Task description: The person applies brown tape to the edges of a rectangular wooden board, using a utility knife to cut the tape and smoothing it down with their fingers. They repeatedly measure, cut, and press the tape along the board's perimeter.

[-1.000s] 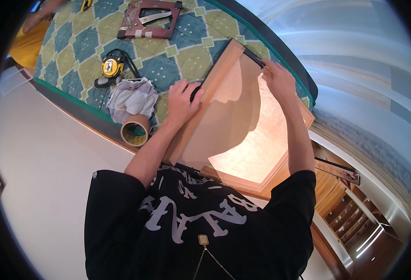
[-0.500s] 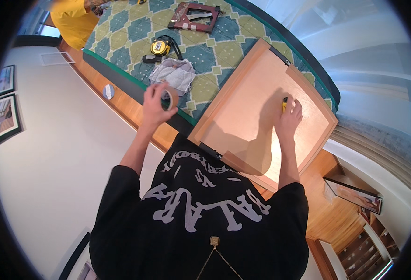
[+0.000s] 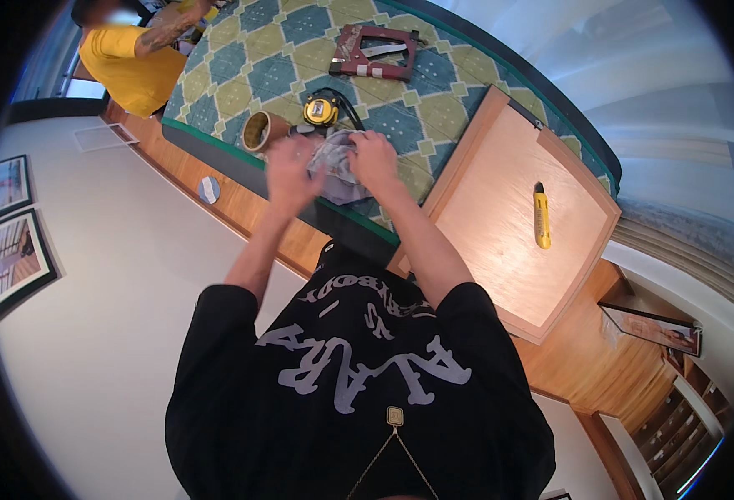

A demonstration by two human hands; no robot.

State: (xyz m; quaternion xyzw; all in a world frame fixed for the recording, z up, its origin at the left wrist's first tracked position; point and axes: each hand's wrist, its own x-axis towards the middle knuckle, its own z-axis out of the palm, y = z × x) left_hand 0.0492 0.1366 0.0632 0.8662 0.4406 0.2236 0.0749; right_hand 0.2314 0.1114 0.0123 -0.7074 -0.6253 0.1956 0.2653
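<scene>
Both hands meet at the cloth (image 3: 342,185), which lies bunched at the near edge of the quilt (image 3: 259,50), presumably kept there for easy reach. The right hand (image 3: 374,162) has bent fingers at the cloth's right side and appears to pinch it. The left hand (image 3: 294,177) is at its left side, just beside the tape roll (image 3: 265,133); motion blur prevents telling whether it grips anything. The knife (image 3: 542,217) is unheld, lying flat on the panel (image 3: 484,225), probably to leave both hands free. The quilt likely cushions the panel.

Materials: cloth pale grey, soft, creased; roll a short brown cylinder with an open core; knife slim, yellow with a black end; panel smooth, pale wood-like sheet with raised border strips; quilt stitched in green-and-blue diamonds.
</scene>
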